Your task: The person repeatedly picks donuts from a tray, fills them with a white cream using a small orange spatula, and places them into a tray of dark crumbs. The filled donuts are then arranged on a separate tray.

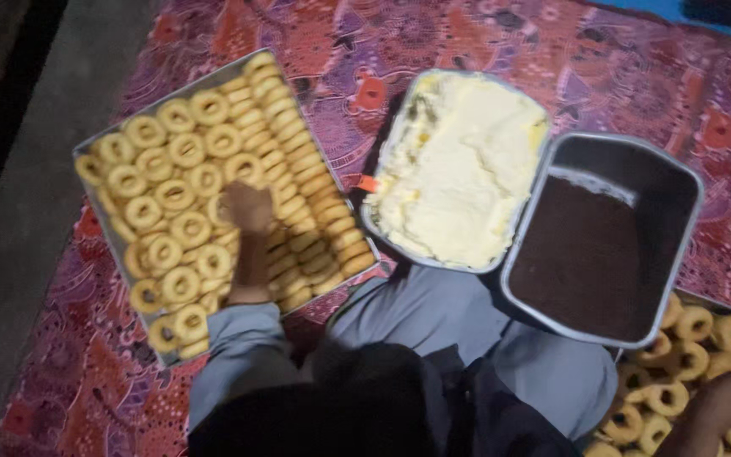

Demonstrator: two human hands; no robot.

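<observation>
**Ring cookies everywhere, two trays going at once**

So the whole setup sits on a big red-and-purple patterned cloth [636, 93] spread on the floor, with bare grey floor [35, 211] along its left edge. Biggest thing on it is the metal tray [86, 156] near the cloth's left edge, packed with pale ring-shaped cookies [175, 195], some lying flat, others stacked on edge in rows along the tray's right side. Next to it, about mid-cloth, a metal pan of creamy yellow-white filling [458, 169], and touching its right side a rectangular pan of dark brown crumbs [590, 262], which is only partly full.

Down at the bottom right corner there's a second batch of ring cookies [695, 326] with darker centres, partly tucked under the brown pan's corner.

The left hand [247, 207], grey sleeve, is resting on the cookies in the middle of the big tray, fingers curled down onto them; can't tell if it's actually pinching one. The right hand [725, 398] is on the bottom-right batch, and its grip is too dim to make out.
</observation>
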